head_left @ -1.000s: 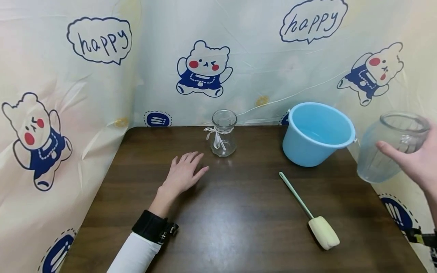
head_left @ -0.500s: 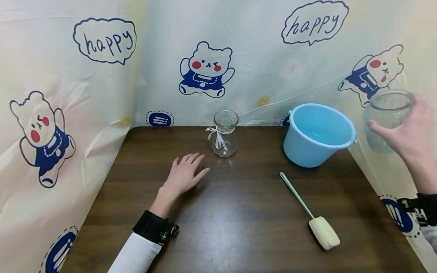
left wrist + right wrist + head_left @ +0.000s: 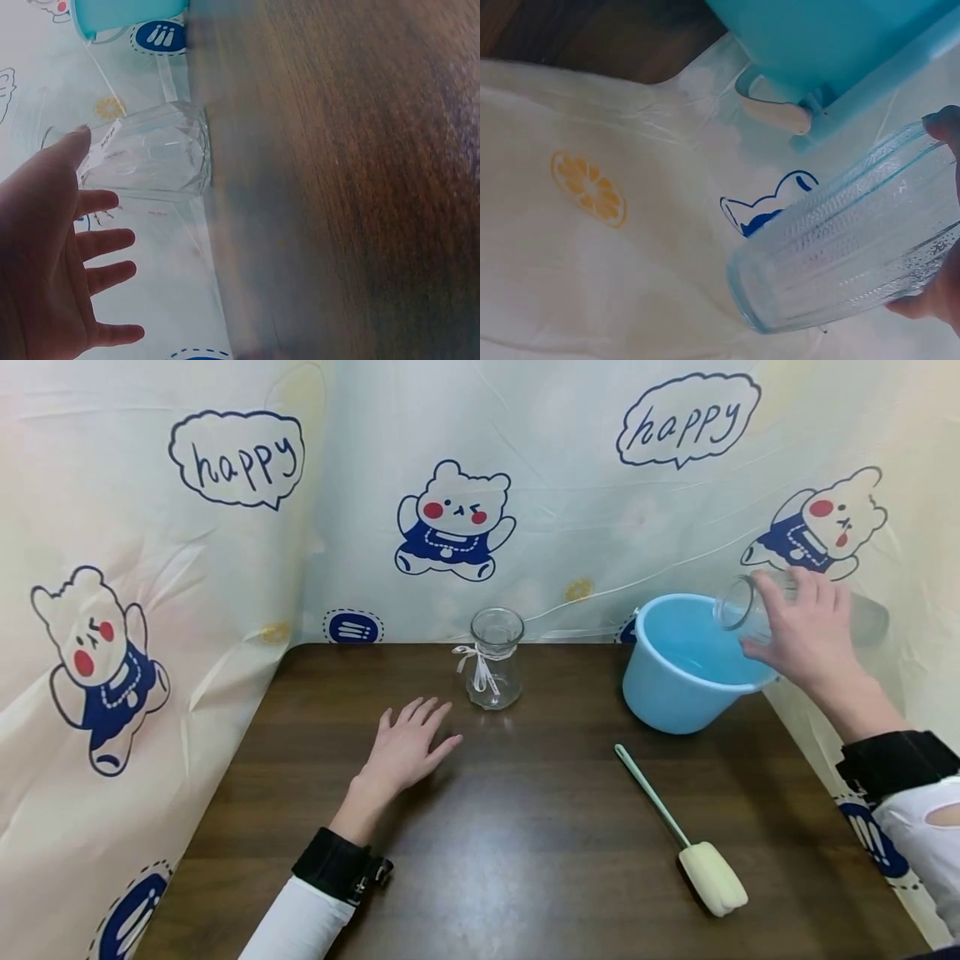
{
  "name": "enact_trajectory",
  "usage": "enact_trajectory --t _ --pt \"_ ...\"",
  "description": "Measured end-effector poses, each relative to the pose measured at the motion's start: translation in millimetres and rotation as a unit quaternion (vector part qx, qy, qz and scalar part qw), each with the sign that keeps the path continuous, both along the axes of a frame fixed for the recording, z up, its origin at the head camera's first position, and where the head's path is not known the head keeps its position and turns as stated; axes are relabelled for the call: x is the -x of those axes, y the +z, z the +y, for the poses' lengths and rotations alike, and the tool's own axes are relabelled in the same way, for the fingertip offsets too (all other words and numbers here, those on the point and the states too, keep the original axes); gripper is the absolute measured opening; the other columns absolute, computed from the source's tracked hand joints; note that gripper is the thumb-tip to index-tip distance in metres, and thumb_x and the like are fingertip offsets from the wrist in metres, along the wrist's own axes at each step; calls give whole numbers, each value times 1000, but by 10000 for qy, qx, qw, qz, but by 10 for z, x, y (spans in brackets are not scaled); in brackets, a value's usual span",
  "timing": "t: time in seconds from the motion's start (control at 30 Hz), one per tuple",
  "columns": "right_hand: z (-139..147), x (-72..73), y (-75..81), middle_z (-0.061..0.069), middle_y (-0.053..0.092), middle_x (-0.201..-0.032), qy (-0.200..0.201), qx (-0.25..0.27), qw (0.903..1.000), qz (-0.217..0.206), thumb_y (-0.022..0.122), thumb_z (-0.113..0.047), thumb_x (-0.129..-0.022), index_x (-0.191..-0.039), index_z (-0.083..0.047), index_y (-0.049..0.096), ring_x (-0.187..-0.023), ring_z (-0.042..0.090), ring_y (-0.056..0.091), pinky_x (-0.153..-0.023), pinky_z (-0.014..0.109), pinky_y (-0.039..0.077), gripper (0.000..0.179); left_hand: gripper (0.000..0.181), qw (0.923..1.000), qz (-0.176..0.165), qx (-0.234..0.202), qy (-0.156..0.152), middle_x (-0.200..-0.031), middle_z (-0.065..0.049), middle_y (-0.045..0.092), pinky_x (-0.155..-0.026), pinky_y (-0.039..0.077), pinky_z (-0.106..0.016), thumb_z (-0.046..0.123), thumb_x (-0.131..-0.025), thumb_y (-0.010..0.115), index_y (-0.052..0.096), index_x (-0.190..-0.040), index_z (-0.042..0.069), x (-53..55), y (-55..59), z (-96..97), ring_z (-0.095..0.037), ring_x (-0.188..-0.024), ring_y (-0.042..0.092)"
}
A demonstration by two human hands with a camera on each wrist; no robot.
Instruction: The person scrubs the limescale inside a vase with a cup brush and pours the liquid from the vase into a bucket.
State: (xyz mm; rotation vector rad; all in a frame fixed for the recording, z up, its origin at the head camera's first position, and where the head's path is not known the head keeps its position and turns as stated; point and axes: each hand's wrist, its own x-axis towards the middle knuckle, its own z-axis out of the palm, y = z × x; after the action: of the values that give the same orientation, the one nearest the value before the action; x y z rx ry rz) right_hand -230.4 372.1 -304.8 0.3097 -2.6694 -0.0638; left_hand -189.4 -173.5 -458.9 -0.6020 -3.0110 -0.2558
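My right hand (image 3: pixel 806 635) grips a large clear glass jar (image 3: pixel 870 620), tipped nearly on its side. The jar's mouth points left, above the right part of the light blue bucket's rim (image 3: pixel 663 693). Ribbed walls and drops show on the jar (image 3: pixel 832 247) in the right wrist view. With fingers spread and holding nothing, my left hand (image 3: pixel 405 747) is low over the brown table. Nearest to it stands a small glass vase (image 3: pixel 495 681) with a white bow, upright and apart from the fingers. The left wrist view shows the same vase (image 3: pixel 150 154) beyond the thumb.
A sponge brush (image 3: pixel 712 877) with a pale green handle lies on the brown table (image 3: pixel 480 860), in front of the bucket. A printed cloth (image 3: pixel 570 510) with bears hangs behind the table and along both sides.
My right hand has raised the jar from beside the bucket, then moved it left and tilted it from upright to nearly level over the bucket's rim. My left hand stays in place.
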Motion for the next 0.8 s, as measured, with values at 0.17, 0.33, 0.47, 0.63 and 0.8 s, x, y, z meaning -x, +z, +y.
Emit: enact_trajectory --t 0.17,0.33,0.47,0.63,0.8 --pt "-31 49 2 35 24 -146 337 -762 9965 -54 89 -21 -61 -146 -18 34 -133 50 15 -107 71 7 102 75 9999 92 7 130 -153 -9 40 -107 22 -68 70 -94 29 40 -151 23 -1 31 -1 -30 -141 27" --pt "-34 67 -12 32 22 -149 624 -1122 9917 -31 88 -16 -60 -148 -21 36 -137 49 10 -111 68 -3 102 75 9997 159 -53 184 -152 -10 41 -106 22 -69 71 -94 30 40 -151 23 4 41 -3 -31 -140 28" --pt "-31 68 -55 33 27 -146 857 -1271 9880 195 86 -11 -59 -145 -21 41 -136 49 13 -112 66 -2 97 75 9997 123 -4 213 -152 -10 41 -106 22 -68 71 -94 29 40 -151 23 -2 31 -2 -31 -140 27" --pt "-6 51 -124 33 30 -143 933 -1304 9867 260 83 -6 -60 -143 -20 44 -137 49 13 -112 68 0 93 75 9997 121 2 193 -151 -11 42 -106 22 -68 70 -94 30 41 -151 22 -27 5 5 -32 -140 28" --pt "21 1 -165 34 29 -144 832 -1034 9910 183 84 -7 -60 -144 -20 43 -136 49 14 -112 68 0 94 75 9998 93 -66 179 -151 -11 43 -106 22 -69 69 -94 32 41 -151 22 -70 -6 9 -32 -139 29"
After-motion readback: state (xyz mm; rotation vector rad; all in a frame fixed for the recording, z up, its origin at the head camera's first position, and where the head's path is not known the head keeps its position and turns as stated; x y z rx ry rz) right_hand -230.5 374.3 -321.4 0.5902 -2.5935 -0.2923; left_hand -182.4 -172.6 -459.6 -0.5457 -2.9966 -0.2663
